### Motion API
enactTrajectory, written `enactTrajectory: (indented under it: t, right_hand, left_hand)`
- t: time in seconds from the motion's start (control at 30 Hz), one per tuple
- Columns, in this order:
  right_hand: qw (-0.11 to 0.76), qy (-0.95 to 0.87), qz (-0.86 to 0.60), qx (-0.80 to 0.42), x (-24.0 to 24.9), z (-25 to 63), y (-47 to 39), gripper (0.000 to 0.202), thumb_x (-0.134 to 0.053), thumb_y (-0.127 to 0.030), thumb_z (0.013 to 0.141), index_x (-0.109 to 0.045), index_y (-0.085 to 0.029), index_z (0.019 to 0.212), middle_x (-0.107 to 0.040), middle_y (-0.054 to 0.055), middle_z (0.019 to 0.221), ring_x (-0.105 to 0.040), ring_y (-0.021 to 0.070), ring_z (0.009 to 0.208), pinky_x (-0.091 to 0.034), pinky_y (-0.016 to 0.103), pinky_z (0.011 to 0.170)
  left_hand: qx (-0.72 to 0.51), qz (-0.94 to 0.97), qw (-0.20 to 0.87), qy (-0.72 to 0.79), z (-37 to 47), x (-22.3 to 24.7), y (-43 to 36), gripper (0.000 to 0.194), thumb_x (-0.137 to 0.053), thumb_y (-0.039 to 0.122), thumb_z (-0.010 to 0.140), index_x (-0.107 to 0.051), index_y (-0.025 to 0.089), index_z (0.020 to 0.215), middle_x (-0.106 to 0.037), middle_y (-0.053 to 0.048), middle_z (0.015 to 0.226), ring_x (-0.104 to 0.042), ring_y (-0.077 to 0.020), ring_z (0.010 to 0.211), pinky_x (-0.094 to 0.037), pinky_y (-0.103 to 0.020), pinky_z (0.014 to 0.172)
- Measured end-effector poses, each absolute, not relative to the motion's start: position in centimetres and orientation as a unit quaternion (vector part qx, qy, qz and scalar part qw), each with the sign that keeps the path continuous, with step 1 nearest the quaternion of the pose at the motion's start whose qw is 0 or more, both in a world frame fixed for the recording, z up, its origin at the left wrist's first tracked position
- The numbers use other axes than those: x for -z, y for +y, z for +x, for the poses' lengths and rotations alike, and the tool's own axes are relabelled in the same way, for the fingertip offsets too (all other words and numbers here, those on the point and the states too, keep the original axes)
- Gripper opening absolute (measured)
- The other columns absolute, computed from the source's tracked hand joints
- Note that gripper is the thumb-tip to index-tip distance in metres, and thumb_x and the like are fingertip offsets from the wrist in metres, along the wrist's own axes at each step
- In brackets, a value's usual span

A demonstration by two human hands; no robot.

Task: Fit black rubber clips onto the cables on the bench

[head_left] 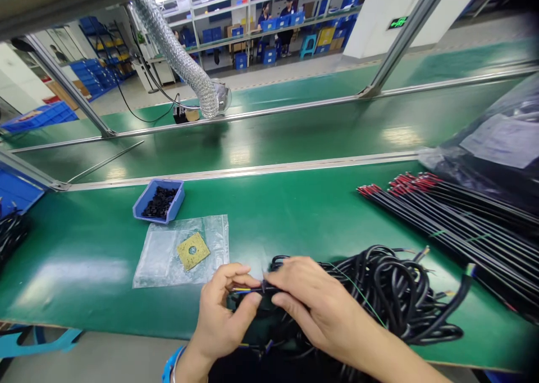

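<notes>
Left hand [227,310] pinches coloured wires [242,290], right hand [314,299] pinches black cable [270,289]; wire-end work seemingly in hand, next move calling for steady two-handed grip.

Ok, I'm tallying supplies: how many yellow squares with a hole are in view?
1: the yellow square lies on or in the clear bag, beyond the left hand. Others could be hidden.

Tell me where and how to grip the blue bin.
Grip the bin across its two side walls, from above, probably with the nearer left hand. It sits upright and open-topped with small black parts inside, so a level lift should keep them in; the bag close by its near edge makes that side less handy.
</notes>
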State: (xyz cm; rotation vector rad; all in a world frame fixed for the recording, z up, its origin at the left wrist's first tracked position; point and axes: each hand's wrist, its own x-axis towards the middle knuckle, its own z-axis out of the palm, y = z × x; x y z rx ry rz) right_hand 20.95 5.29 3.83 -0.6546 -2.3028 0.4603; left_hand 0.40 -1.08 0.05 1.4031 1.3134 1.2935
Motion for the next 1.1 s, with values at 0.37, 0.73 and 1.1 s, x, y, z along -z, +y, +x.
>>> enactTrajectory:
  t: [0.37, 0.73, 1.1]
  right_hand:
    - [0.018, -0.965, -0.258, -0.030, -3.3, 29.1, 7.2, 0.114, -0.081, -0.028, 0.048, -0.034, -0.003, 0.148, -0.063, 0.025, 0.114, -0.058, 0.0397, 0.105, -0.043, 0.054, 0.090]
    - [0.200, -0.902, -0.369, -0.100, -6.9, 33.6, 5.8, 0.079, -0.072, -0.034, 0.060, -0.047, -0.019, 0.133, -0.065, 0.012, 0.110, -0.064, 0.0286, 0.094, -0.050, 0.040, 0.084]
    - [0.372, -0.712, -0.561, -0.199, -4.9, 30.1, -1.7, 0.068, -0.065, -0.034, 0.066, -0.048, -0.022, 0.131, -0.066, 0.011, 0.116, -0.065, 0.0312, 0.103, -0.056, 0.042, 0.084]
  left_hand:
    - [-0.499, 0.447, 0.453, 0.589, 0.1, 0.4, -0.3, 0.049, -0.066, 0.028, 0.085, -0.049, 0.019, 0.131, -0.066, -0.010, 0.110, -0.069, -0.0207, 0.096, -0.055, -0.031, 0.083]
    - [-0.681, 0.167, 0.536, 0.470, -1.6, 0.2, -1.0, 0.042, -0.066, 0.043, 0.083, -0.066, 0.015, 0.114, -0.066, -0.015, 0.125, -0.062, -0.0286, 0.117, -0.045, -0.043, 0.106]
    - [-0.510, 0.463, 0.715, 0.123, 10.2, 0.1, 0.8, 0.137, -0.092, 0.053, 0.046, -0.014, 0.027, 0.156, -0.029, -0.014, 0.159, -0.017, -0.0440, 0.147, -0.011, -0.059, 0.118]
